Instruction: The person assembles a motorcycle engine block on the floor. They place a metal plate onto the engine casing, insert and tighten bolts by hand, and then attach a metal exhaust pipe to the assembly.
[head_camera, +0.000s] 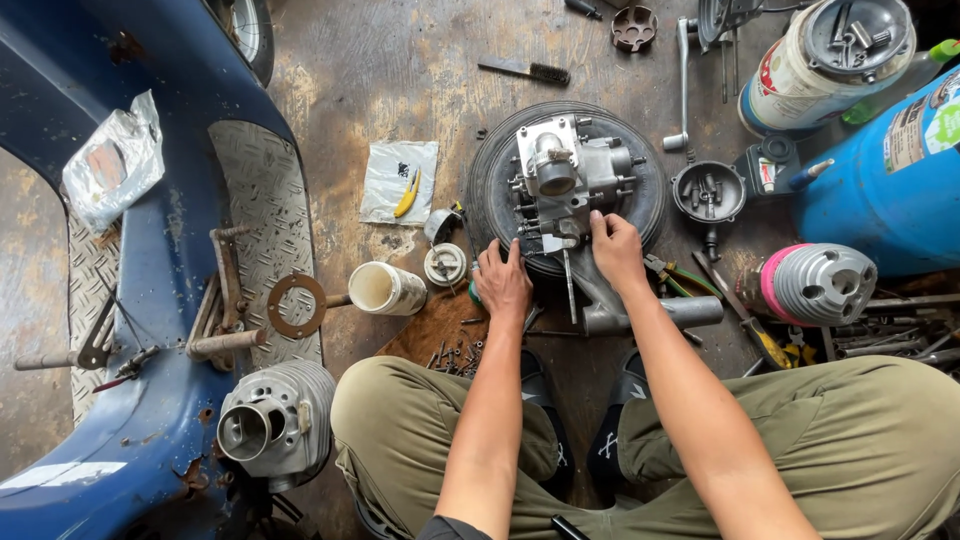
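Carburettor on tyre | both hands' fingers spread, touching it | clear bag left of tyre

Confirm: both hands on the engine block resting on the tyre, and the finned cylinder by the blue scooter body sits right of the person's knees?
Not quite. The head view shows both hands, left hand and right hand, at the engine block on the tyre, but that finned cylinder sits left of the knees, by the blue scooter body.

The person sits with knees spread and both bare forearms stretched forward between them. The left hand lies palm down, fingers together and pointing ahead. The right hand reaches slightly farther, fingers curled downward at the tips.
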